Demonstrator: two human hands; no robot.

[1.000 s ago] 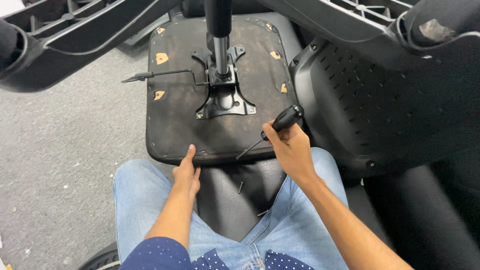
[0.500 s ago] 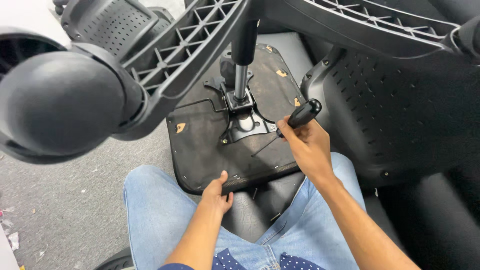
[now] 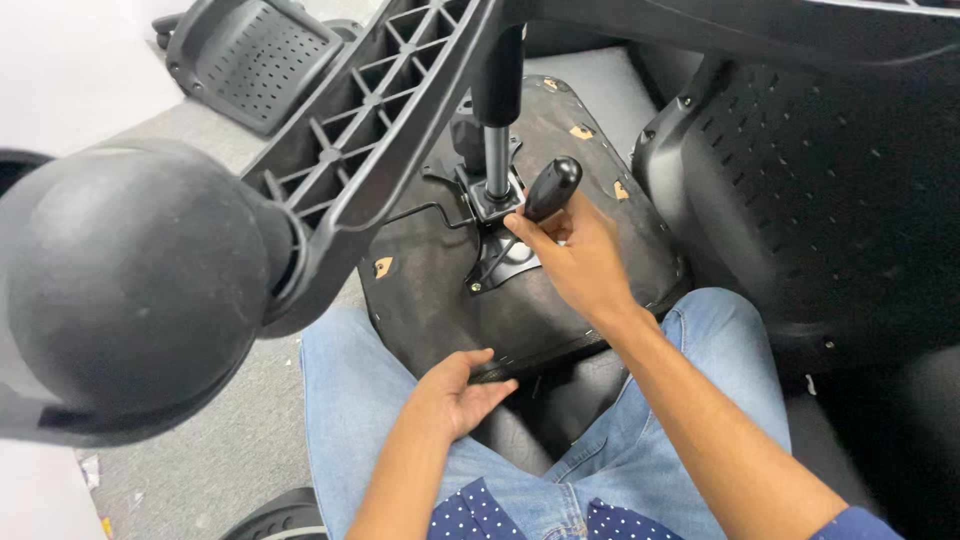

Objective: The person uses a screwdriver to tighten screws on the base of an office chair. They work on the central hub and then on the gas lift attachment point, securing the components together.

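in the head view, the person's right hand [image 3: 580,262] has its grip clamped around the black handle of a screwdriver [image 3: 548,190], the shaft pointing down toward the metal mounting plate [image 3: 500,255] bolted to the underside of an upturned chair seat [image 3: 440,290]; the tip itself is hidden behind the fingers. the handle looks hard, smooth and light, best held full-fisted near its rounded end so it will not slip when turned. the seat, resting across the person's jeans-clad lap, seems stiff and fairly heavy, with the gas column [image 3: 497,120] and star base [image 3: 370,130] towering over it, so it is likely top-heavy and wants steadying at its near rim. the left hand [image 3: 455,390] lies there, fingers loosely curled against the seat's front edge, not closed around anything. the right wrist is bent down, forearm reaching in from the lower right.
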